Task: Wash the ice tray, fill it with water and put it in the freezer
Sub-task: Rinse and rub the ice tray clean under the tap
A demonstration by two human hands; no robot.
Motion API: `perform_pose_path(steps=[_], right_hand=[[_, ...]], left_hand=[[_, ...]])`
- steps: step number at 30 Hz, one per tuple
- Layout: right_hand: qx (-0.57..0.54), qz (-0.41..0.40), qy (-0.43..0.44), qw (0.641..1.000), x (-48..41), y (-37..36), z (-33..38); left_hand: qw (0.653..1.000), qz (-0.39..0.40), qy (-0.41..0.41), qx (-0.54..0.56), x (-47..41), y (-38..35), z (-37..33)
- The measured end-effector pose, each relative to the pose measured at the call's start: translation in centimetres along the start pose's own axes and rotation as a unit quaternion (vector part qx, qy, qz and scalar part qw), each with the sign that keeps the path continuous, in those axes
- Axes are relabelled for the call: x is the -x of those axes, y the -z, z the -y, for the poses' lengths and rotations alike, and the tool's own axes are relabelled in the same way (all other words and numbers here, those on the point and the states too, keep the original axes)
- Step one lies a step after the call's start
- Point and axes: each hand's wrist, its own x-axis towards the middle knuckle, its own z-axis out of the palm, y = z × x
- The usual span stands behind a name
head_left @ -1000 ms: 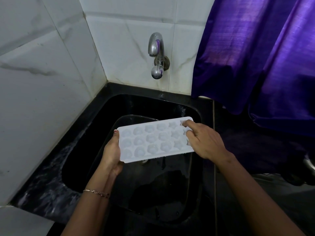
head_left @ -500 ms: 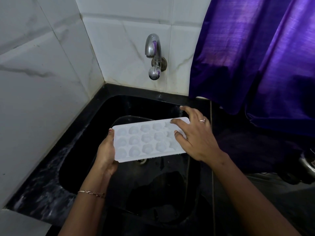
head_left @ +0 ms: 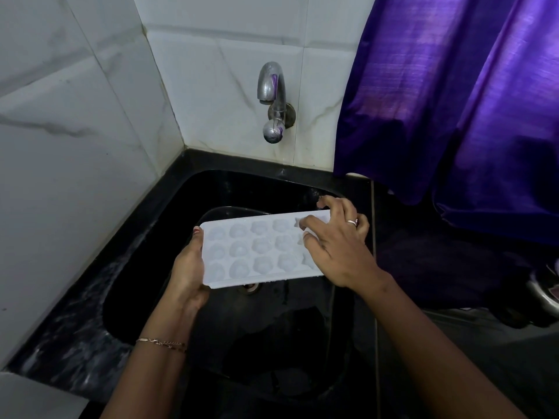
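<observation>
A white ice tray [head_left: 257,249] with several moulded cavities is held level over the black sink [head_left: 211,189]. My left hand [head_left: 189,267] grips its left short edge, thumb on top. My right hand [head_left: 335,246] lies spread over the tray's right end, fingertips resting in the cavities, a ring on one finger. The chrome tap [head_left: 272,95] sticks out of the tiled wall above the sink; no water stream shows from its spout.
White marble tiles [head_left: 75,131] close off the left and back. A purple curtain [head_left: 453,101] hangs at the right over the dark counter. The sink drain [head_left: 251,287] shows just under the tray. A metal item [head_left: 544,291] sits at the far right edge.
My right hand has shifted from pinching the tray's far right corner to lying spread across its right end. The tray stays over the sink in my left hand.
</observation>
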Motion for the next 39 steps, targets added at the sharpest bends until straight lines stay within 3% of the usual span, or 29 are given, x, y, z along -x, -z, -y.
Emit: perform_pose_path(steps=[5,22,30,39], right_hand=[[-0.016,0.024,0.016,0.999,0.0,0.2,-0.1],[0.006,-0.008,0.001,1.0,-0.2,0.9,0.1],[0.081,-0.014,0.077,0.994,-0.3,0.9,2.2],[0.069,-0.038,0.033,0.996,-0.4,0.5,2.7]], left_hand=[[1.0,0.009,0.002,0.001,-0.1,0.3,-0.5],[0.999,0.028,0.018,0.024,0.1,-0.1,-0.8],[1.0,0.024,0.003,-0.002,0.3,-0.7,-0.8],[0.999,0.038,0.004,-0.01,0.5,-1.0,-0.7]])
